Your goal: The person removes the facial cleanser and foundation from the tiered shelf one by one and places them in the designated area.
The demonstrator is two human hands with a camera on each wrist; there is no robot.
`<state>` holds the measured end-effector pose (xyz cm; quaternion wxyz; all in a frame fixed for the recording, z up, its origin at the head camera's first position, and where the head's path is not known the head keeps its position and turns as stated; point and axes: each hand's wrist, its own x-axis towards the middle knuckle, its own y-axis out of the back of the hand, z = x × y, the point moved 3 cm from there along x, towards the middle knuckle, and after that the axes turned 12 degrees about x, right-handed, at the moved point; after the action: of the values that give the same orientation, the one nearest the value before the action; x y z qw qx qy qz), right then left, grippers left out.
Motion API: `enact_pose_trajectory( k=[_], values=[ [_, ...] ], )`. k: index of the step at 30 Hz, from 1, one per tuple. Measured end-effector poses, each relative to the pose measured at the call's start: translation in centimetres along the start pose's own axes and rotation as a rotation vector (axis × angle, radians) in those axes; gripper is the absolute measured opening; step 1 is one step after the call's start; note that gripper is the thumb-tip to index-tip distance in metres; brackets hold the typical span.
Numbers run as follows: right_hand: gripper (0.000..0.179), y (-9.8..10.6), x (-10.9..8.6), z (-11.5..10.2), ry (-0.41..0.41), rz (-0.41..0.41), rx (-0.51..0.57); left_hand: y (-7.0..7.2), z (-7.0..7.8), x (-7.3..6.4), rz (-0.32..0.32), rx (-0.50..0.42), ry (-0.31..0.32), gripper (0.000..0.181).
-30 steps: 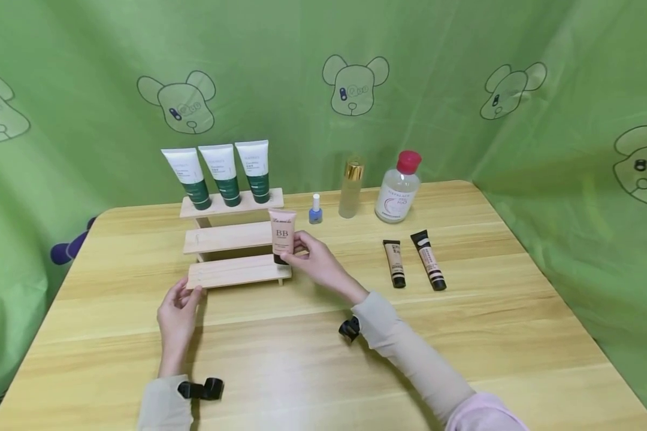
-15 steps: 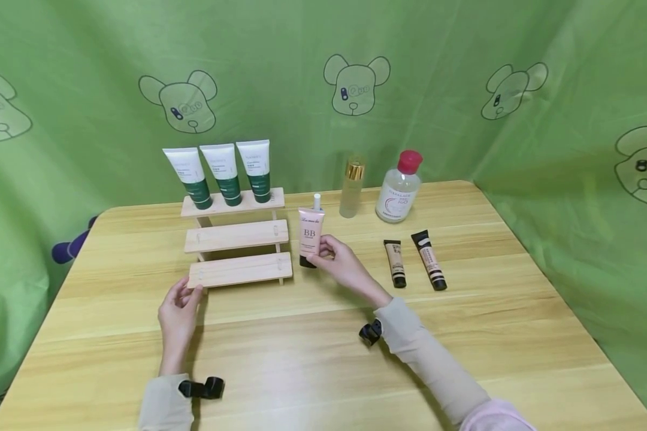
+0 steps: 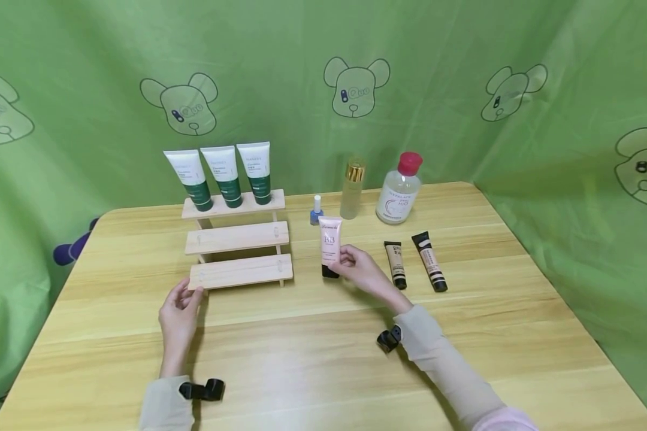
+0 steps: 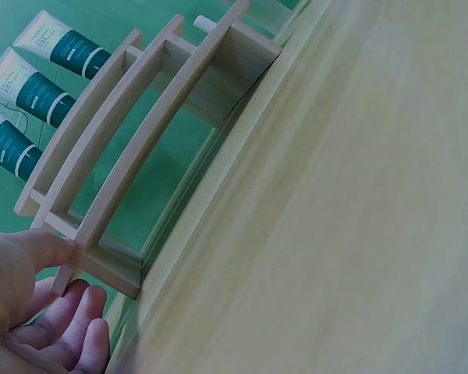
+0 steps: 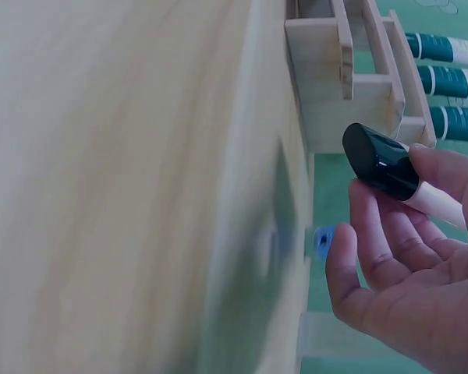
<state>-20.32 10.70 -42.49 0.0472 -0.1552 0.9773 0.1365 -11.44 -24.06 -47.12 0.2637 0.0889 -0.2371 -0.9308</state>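
Observation:
My right hand (image 3: 362, 270) pinches a pink BB cream tube (image 3: 330, 242) near its black cap, holding it upright to the right of a three-step wooden display rack (image 3: 237, 272). In the right wrist view, the black cap (image 5: 381, 162) hangs clear of the tabletop. At the rack's front left corner, my left hand (image 3: 179, 314) grips the end of the lowest shelf; the left wrist view has the thumb (image 4: 51, 248) on top and fingers curled beneath. On the top shelf stand three white-and-green tubes (image 3: 225, 179). The two lower shelves are bare.
Behind the pink tube stand a small blue nail polish bottle (image 3: 316, 214), a gold-capped bottle (image 3: 351, 190) and a red-capped clear bottle (image 3: 399, 193). Two beige tubes with black caps (image 3: 395, 263) lie flat to the right. A green curtain (image 3: 280, 72) hangs behind the table (image 3: 302, 371).
The right hand has carried the pink tube rightward and slightly toward me, away from the right end of the lowest shelf. My left hand stays on the rack.

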Motion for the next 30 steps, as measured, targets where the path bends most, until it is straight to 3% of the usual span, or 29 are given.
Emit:
enact_pose_trajectory(
  k=[16,30],
  values=[
    [0.035,2.4,-1.0,2.5,-0.066,0.069,-0.035,0.1,0.0,-0.1,-0.002,0.0,-0.006,0.046],
    [0.04,2.9,-0.7,3.4,-0.128,0.059,-0.021,0.1,0.1,-0.1,-0.018,-0.004,0.006,0.048]
  ],
)
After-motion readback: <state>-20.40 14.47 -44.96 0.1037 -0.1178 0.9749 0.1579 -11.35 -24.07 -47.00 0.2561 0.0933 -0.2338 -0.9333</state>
